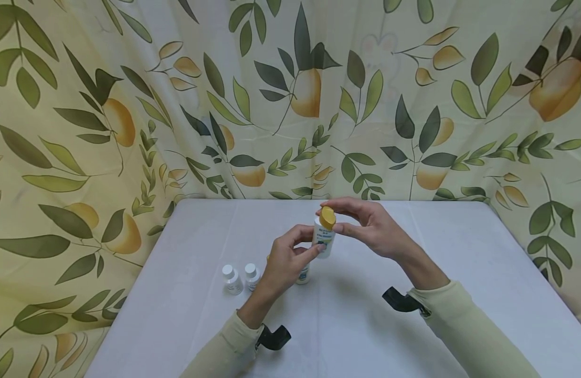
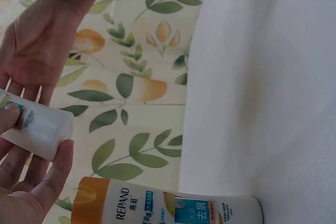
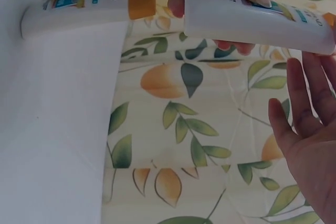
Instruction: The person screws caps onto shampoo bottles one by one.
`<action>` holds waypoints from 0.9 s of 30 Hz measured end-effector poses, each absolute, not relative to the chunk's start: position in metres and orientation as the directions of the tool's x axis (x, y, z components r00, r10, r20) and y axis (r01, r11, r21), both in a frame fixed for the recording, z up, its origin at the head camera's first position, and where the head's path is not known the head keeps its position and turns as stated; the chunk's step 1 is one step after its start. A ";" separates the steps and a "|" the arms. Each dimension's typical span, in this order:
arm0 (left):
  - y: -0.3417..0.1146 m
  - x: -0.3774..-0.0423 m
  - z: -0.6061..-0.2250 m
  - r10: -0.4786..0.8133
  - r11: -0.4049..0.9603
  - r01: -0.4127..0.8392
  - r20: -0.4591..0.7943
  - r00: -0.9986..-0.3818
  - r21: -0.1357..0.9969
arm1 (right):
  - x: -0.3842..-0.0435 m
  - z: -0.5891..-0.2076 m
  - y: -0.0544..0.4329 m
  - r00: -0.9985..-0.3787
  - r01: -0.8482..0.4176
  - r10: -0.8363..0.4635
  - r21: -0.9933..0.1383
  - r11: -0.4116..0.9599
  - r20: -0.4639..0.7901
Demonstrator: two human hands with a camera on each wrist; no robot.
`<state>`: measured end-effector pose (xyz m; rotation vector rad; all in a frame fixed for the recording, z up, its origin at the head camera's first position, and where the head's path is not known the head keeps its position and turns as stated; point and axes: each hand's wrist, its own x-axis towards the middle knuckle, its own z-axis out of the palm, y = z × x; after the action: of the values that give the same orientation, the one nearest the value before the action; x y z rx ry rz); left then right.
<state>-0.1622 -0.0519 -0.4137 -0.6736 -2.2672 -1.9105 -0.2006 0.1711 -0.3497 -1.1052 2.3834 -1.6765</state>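
Observation:
My left hand [image 1: 290, 254] holds a white shampoo bottle [image 1: 323, 239] above the table, thumb across its label and fingers behind. The bottle has an orange-yellow cap [image 1: 327, 217] and tilts slightly. At that cap is my right hand [image 1: 375, 226], with its thumb in front and index finger behind, pinching it. From the right wrist, the held bottle [image 3: 252, 24] lies across the view, its cap cut off by the edge. Another orange-capped shampoo bottle [image 2: 163, 205] stands on the table below the left hand, mostly hidden by it in the head view.
Two small white bottles [image 1: 232, 281] with white caps stand left of the left forearm. In the right wrist view, two orange-capped bottles [image 3: 79, 11] stand side by side. The white-covered table [image 1: 389, 346] meets a leaf-patterned curtain [image 1: 281, 157] at the back.

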 end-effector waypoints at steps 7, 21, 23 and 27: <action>-0.052 -0.163 -0.415 0.256 0.101 0.402 0.366 -0.895 0.910 | -0.199 -0.350 0.169 -0.768 -0.523 -0.524 -0.833 0.183 0.367; -0.052 -0.163 -0.417 0.231 0.087 0.411 0.383 -0.894 0.908 | -0.196 -0.352 0.163 -0.808 -0.510 -0.450 -0.835 0.209 0.381; -0.052 -0.162 -0.417 0.230 0.086 0.410 0.383 -0.895 0.908 | -0.196 -0.352 0.163 -0.810 -0.508 -0.446 -0.836 0.209 0.380; -0.052 -0.162 -0.416 0.227 0.088 0.409 0.382 -0.896 0.908 | -0.195 -0.352 0.162 -0.816 -0.502 -0.436 -0.838 0.211 0.379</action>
<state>-0.1618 -0.0522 -0.4163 -0.6519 -2.2077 -1.9224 -0.1954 0.1623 -0.3517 -0.9669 2.4906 -1.7643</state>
